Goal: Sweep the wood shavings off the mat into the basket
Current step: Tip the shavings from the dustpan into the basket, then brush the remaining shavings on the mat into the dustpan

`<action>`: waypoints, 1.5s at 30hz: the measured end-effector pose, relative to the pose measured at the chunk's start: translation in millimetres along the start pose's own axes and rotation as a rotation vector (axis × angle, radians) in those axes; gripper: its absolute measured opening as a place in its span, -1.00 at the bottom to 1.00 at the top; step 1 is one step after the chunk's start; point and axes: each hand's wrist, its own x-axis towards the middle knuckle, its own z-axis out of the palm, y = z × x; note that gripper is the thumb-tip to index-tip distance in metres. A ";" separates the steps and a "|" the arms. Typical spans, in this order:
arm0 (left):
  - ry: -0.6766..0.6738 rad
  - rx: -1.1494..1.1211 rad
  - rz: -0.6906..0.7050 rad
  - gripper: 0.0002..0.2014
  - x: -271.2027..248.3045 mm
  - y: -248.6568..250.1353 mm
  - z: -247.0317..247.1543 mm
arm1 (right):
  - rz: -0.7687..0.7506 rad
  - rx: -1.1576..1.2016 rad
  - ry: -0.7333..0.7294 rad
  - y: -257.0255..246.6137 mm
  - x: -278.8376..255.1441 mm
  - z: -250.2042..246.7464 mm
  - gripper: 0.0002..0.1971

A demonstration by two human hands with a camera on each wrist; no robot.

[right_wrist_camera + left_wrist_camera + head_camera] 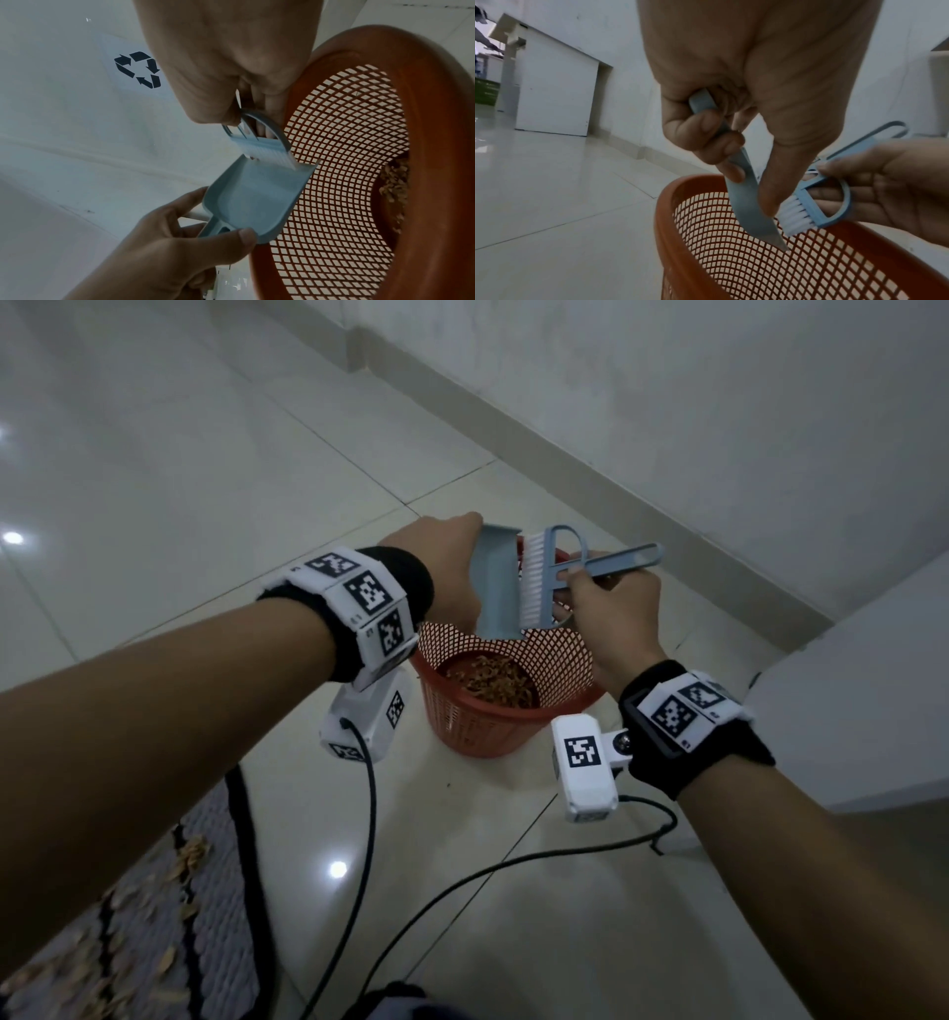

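Left hand [441, 557] gripping tilted dustpan [495, 588] above orange basket [482, 726], right hand [611, 603] clasping brush [539, 580] against dustpan, shavings [493, 683] inside basket

Head view downward, wrist views close, all sharing basket [493, 726]

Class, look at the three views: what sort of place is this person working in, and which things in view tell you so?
Probably an indoor room at floor level, perhaps an office or utility space: glossy floor tiles, a plain white wall with a skirting board, and a white cabinet. A recycling sign hangs on one wall.
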 end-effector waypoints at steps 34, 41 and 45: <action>0.298 -0.338 -0.958 0.13 -359.6 -271.3 32.9 | 0.029 0.077 -1.187 -11.7 -280.8 323.0 -0.84; 0.303 -0.418 -1.122 0.13 -467.2 -264.6 101.8 | -0.231 -0.191 -1.568 24.9 -367.6 338.7 -0.78; 0.268 -0.472 -1.198 0.20 -524.3 -253.5 144.9 | -0.566 -0.441 -1.834 32.4 -397.7 333.0 -0.69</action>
